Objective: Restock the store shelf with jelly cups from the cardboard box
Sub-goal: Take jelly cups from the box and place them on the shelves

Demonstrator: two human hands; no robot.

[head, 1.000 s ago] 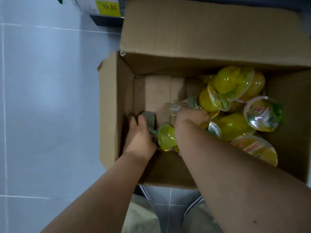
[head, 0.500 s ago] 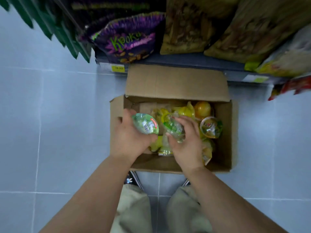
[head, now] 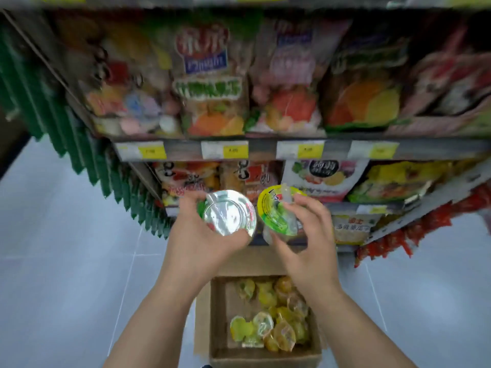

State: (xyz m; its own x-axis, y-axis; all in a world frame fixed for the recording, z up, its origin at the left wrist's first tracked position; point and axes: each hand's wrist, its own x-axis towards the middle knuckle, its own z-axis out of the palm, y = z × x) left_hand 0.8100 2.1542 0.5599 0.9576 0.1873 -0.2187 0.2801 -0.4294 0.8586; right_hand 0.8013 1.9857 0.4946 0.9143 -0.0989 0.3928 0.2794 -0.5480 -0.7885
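Observation:
My left hand (head: 198, 241) grips a jelly cup (head: 229, 213) with its shiny foil lid facing me. My right hand (head: 308, 244) holds a second jelly cup (head: 277, 211) with a yellow-green lid, tilted toward me. Both cups are raised in front of the lower store shelf (head: 366, 208). Below my wrists the open cardboard box (head: 220, 325) stands on the floor with several yellow and orange jelly cups (head: 273, 320) lying loose in it.
Snack bags fill the upper shelf (head: 212, 83) above a rail of yellow price tags (head: 233, 151). More bags sit on the lower shelf (head: 324, 179). Green hanging packets (head: 87, 158) line the left side, red ones (head: 414, 229) the right. Grey floor tiles (head: 66, 261) surround the box.
Both hands have lifted out of the box, each with a jelly cup, up to shelf height. The view has swung up from the box to the shelves.

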